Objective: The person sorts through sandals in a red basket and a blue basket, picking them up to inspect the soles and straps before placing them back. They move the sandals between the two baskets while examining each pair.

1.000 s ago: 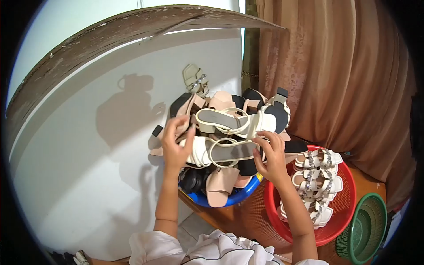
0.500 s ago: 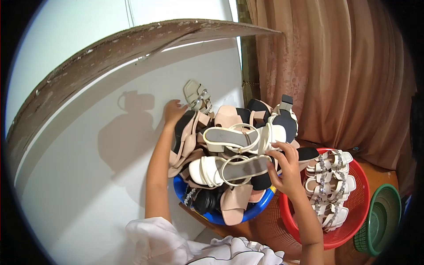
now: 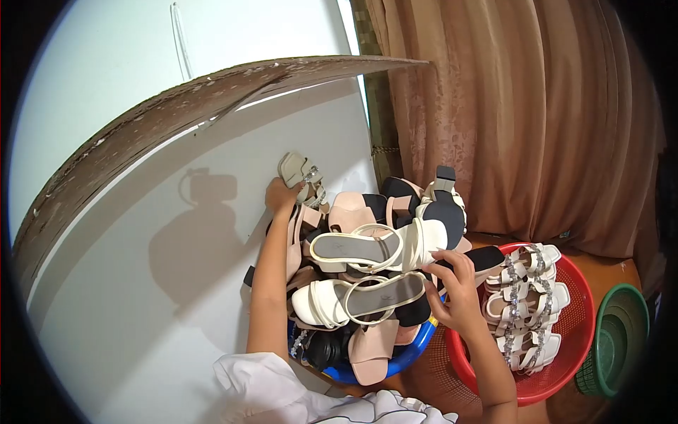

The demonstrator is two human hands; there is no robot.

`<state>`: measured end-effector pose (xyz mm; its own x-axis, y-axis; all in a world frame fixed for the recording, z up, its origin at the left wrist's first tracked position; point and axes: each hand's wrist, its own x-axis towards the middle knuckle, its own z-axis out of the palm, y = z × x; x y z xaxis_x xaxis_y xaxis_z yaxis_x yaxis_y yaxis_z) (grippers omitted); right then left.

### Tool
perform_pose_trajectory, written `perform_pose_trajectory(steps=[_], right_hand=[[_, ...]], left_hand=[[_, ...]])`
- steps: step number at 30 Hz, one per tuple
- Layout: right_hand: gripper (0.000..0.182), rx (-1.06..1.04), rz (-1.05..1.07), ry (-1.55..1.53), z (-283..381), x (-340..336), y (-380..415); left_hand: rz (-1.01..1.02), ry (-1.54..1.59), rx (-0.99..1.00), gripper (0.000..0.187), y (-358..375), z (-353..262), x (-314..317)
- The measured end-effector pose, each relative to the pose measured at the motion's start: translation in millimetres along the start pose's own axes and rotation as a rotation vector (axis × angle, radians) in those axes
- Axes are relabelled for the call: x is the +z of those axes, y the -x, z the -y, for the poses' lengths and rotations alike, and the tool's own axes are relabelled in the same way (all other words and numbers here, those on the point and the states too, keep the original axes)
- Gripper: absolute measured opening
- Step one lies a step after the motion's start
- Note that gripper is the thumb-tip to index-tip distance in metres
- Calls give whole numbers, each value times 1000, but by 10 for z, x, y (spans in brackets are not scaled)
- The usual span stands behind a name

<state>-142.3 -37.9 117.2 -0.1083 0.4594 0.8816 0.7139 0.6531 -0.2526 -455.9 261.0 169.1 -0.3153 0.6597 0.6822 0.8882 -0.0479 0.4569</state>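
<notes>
Head view: the left hand (image 3: 281,193) is raised to the top of a heap of sandals (image 3: 367,261), against the white wall (image 3: 162,268). Its grip is closed on a beige sandal (image 3: 299,174) with a glittering strap, which is held at the heap's upper left edge, just beside the wall. The right hand (image 3: 455,291) is laid at the heap's right side; its fingers are curled narrowly on the heel end of a white sandal (image 3: 357,297) with a grey insole, which lies across the front of the heap. Whether that sandal is truly gripped or only touched cannot be told. Just above it a second cream sandal (image 3: 360,249) is stacked. The heap is piled in a blue basin (image 3: 395,353), with pink and black sandals mixed in. To the right, touching the basin, a red basket (image 3: 565,367) is seen with white jewelled sandals (image 3: 526,297) stacked inside. A green basket (image 3: 621,332) is set further right, near a brown curtain (image 3: 522,120).
</notes>
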Motion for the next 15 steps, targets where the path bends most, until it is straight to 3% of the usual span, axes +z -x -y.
perform_pose_trajectory(steps=[5,9,12,15], right_hand=[[30,38,-16,-35,-14,-40,-33],[29,46,-11,-53,-19,-72,-50],[30,36,-18,-58,-55,-96,-41],[30,48,-37,-76,-68,-121,-41]], left_hand=[[-33,265,81,44,-39,118,200],[-97,337,187,39,11,10,148],[-88,418,159,40,45,-169,25],[-154,620,262,36,-93,-217,95]])
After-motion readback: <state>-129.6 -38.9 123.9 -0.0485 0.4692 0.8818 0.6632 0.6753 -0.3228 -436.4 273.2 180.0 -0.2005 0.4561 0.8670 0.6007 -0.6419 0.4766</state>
